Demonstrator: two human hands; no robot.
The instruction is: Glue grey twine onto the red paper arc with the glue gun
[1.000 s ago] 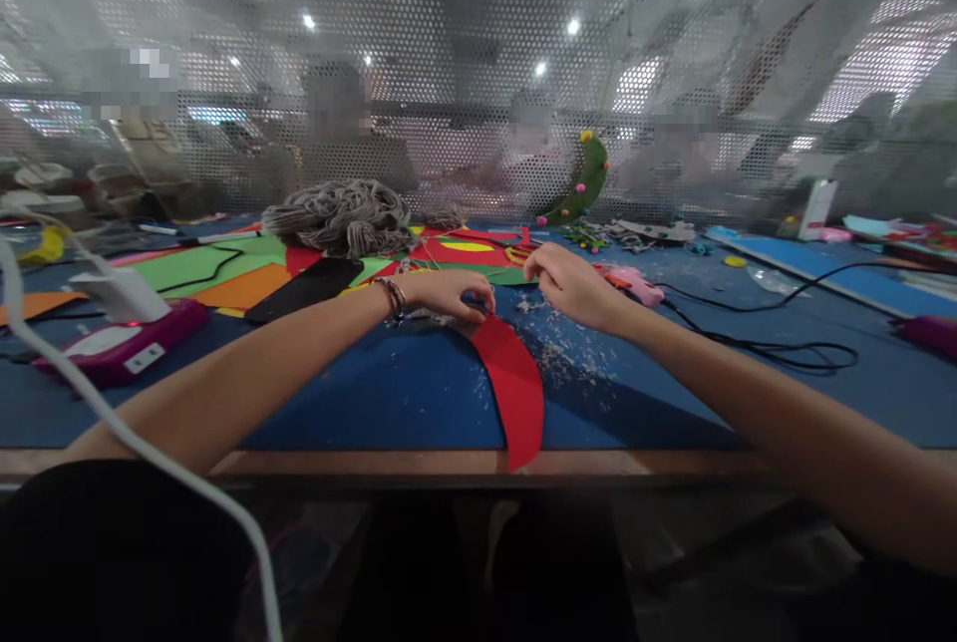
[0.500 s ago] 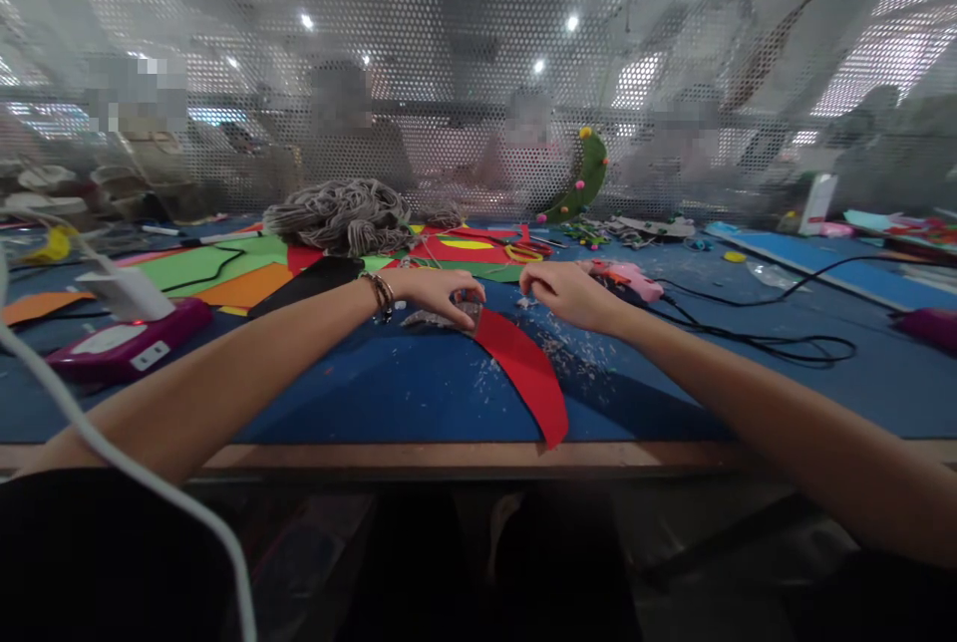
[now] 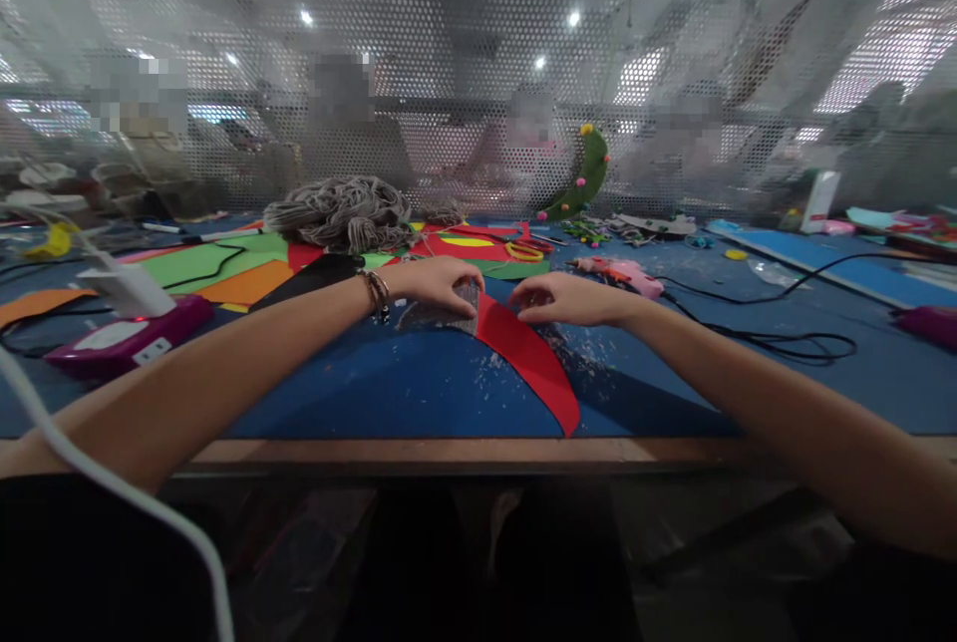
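Note:
A curved strip of red felt lies on the blue table mat, its lower tip near the front edge. At its upper end it meets a see-through, greyish curved piece. My left hand, with bracelets at the wrist, is closed with thumb and fingers on the strip where the two parts meet. Beside the strip's upper right edge, my right hand has its fingers curved and the thumb a little apart, with nothing visible in it. White scraps are scattered around the strip.
A pink glue gun with a black cord lies beyond my right hand. Behind are grey yarn, coloured felt sheets, yellow-handled scissors and a green crescent with pompoms. A purple power strip stands left.
My right hand has moved slightly left and down toward the red strip, and its fingers have opened. The strip's lower tip has swung a little right and up.

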